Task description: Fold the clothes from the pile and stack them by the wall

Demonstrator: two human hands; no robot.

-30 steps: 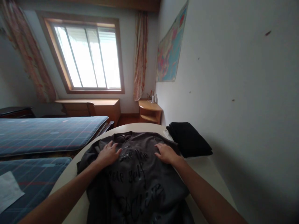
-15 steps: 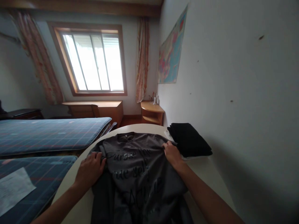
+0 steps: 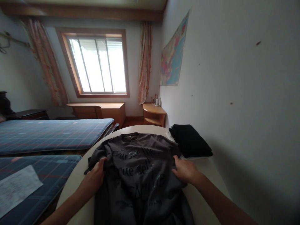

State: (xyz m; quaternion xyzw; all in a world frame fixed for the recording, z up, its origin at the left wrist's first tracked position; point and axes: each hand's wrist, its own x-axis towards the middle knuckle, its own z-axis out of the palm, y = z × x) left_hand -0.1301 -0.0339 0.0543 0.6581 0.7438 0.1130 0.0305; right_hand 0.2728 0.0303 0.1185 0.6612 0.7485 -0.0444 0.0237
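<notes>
A dark grey long-sleeved sweatshirt [image 3: 138, 159] with shiny black lettering lies front up on a round cream table [image 3: 79, 175], its collar toward the window. My left hand [image 3: 96, 172] grips its left side just below the sleeve, thumb on top and the other fingers partly hidden. On the opposite side my right hand [image 3: 185, 169] is closed on the fabric below the armpit, thumb up, fingertips hidden. Wrinkles run across the lower front, which reaches the bottom of the view. Beyond my right hand sits a stack of folded black cloth [image 3: 191, 140].
Two beds with blue plaid mattresses [image 3: 58, 132] stand at the left, and a white sheet of paper [image 3: 21, 189] rests on the nearer one. A white wall [image 3: 253, 131] rises close on the right. Wooden desks [image 3: 112, 109] stand under the window.
Both hands have moved down the sides of the sweatshirt toward me, from shoulder level to below the sleeves. The camera view has shifted slightly.
</notes>
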